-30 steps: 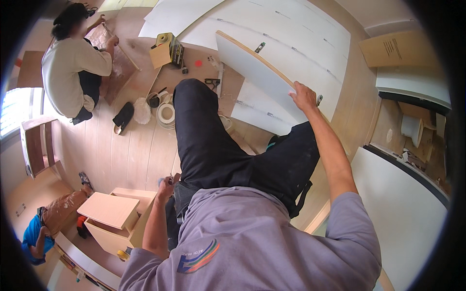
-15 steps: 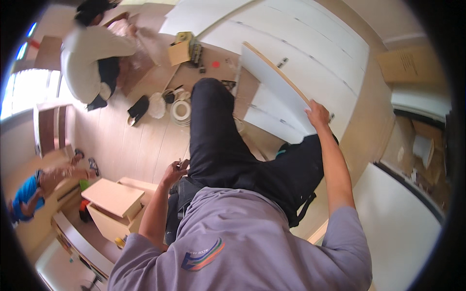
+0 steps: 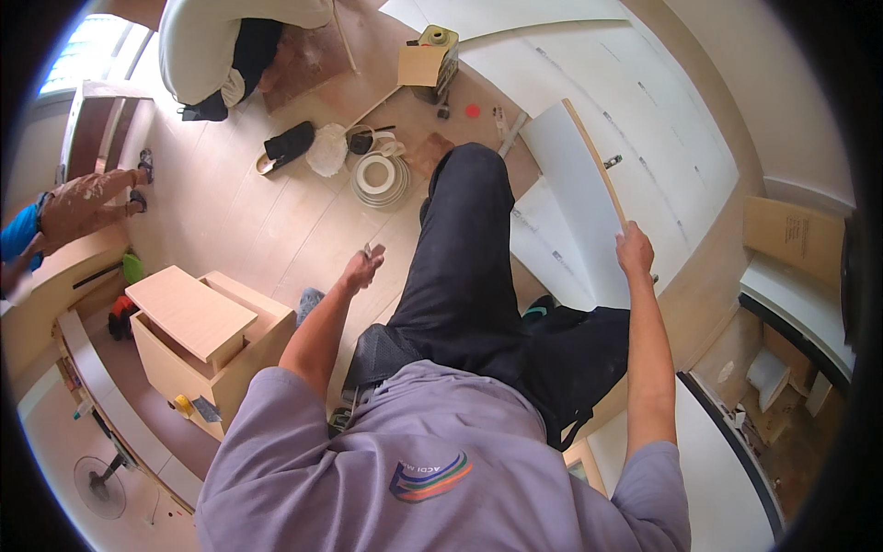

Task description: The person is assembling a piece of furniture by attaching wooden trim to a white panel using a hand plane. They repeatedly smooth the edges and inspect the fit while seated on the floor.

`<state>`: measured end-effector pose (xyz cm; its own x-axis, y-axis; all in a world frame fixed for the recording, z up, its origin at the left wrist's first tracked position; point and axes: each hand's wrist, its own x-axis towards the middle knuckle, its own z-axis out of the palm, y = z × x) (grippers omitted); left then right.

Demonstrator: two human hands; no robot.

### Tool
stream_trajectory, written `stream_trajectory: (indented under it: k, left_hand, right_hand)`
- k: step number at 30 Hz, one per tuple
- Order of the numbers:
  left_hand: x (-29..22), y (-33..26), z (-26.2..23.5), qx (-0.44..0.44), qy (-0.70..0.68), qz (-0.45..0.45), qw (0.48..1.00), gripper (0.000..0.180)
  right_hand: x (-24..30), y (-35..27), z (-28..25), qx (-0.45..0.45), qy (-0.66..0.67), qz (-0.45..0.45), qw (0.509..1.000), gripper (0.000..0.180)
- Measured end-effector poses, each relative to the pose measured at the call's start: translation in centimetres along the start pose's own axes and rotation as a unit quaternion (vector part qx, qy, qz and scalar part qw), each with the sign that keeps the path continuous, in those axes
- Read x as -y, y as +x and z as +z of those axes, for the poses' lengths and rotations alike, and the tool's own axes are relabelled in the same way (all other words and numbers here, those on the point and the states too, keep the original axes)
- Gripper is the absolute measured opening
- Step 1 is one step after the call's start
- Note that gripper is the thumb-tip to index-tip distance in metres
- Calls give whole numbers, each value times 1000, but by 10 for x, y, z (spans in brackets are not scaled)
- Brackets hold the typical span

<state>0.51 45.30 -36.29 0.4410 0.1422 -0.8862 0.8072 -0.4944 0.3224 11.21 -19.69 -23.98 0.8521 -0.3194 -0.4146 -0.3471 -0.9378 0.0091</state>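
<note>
The right hand (image 3: 635,250) grips a white, tan-edged flat panel (image 3: 572,179) tilted above white boards (image 3: 676,138) (apparently steadying it), the left hand (image 3: 363,267) seemingly pinches a small, unclear item (image 3: 370,248), and continuing would call for firm support.

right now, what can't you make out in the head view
All in the head view:
Small item in the left hand: too small and blurred to identify.
White panel held by the right hand: near lower end hidden by the right thigh.
Co-worker in pale top: head cut off by the upper edge.
</note>
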Motion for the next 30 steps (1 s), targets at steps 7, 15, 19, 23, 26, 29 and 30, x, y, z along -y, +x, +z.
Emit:
stream_trajectory:
  k: [7, 15, 19, 23, 26, 29, 30]
  left_hand:
    - [-68, 106, 25, 48, -28, 20, 998, 39]
    - [-164, 182, 60, -122, 112, 114, 979, 39]
    - [-199, 197, 53, -219, 31, 310, 925, 41]
    - [-148, 222, 61, -155, 74, 251, 953, 41]
    - [-85, 260, 68, -42, 138, 209, 967, 38]
    - [-69, 253, 71, 39, -390, 109, 914, 36]
    - [-114, 213, 63, -25, -257, 153, 954, 36]
  right_hand:
    - [52, 9, -15, 8, -41, 50, 998, 37]
    - [49, 19, -4, -15, 3, 56, 998, 40]
    - [42, 19, 0, -22, -17, 51, 998, 32]
    - [40, 17, -2, -19, 27, 43, 999, 32]
    - [46, 23, 1, -30, 19, 40, 999, 23]
    - [45, 29, 8, -22, 54, 57, 997, 24]
    - [37, 28, 15, -44, 46, 61, 996, 28]
